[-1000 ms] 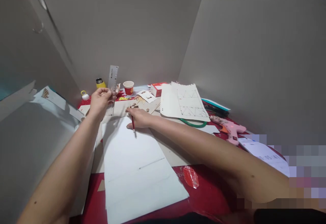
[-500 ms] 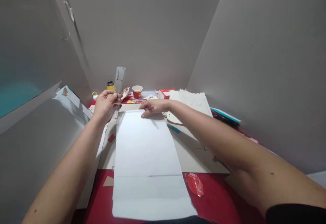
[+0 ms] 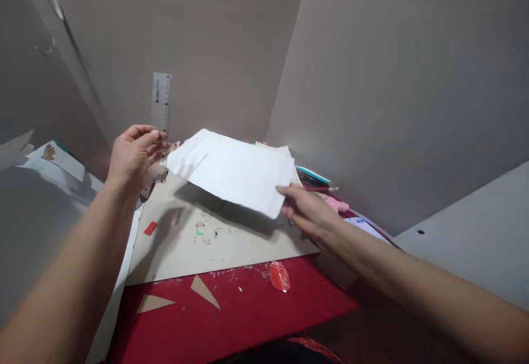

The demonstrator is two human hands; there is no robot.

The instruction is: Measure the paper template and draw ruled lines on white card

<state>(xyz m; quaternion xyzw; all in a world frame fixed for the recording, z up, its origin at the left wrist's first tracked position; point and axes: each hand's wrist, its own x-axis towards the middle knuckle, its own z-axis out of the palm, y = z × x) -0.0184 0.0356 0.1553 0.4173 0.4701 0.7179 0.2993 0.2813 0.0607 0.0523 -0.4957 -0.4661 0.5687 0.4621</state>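
Note:
My left hand [image 3: 134,154] is closed around a clear plastic ruler [image 3: 160,102], which stands nearly upright, its upper part against the grey wall. My right hand [image 3: 303,205] pinches the near right corner of a white sheet [image 3: 239,171], thumb on top. Tilted, the sheet hangs above the pale board [image 3: 173,253] and casts a shadow on it. A thin red pencil [image 3: 320,189] sticks out to the right from the same hand. The sheet's far left end is close to my left fingers; whether they touch cannot be made out.
A red scrap [image 3: 150,228] and small shavings lie on the board. On the red tabletop [image 3: 248,325] are tan triangular offcuts [image 3: 205,292] and a shiny red piece [image 3: 280,276]. A pink object [image 3: 336,204] sits at the right. Grey walls enclose the back and sides.
The white sheet has been lifted and turned from lying lengthwise in front of me to tilted across the board. My right hand moved to its near right corner. The view swung right.

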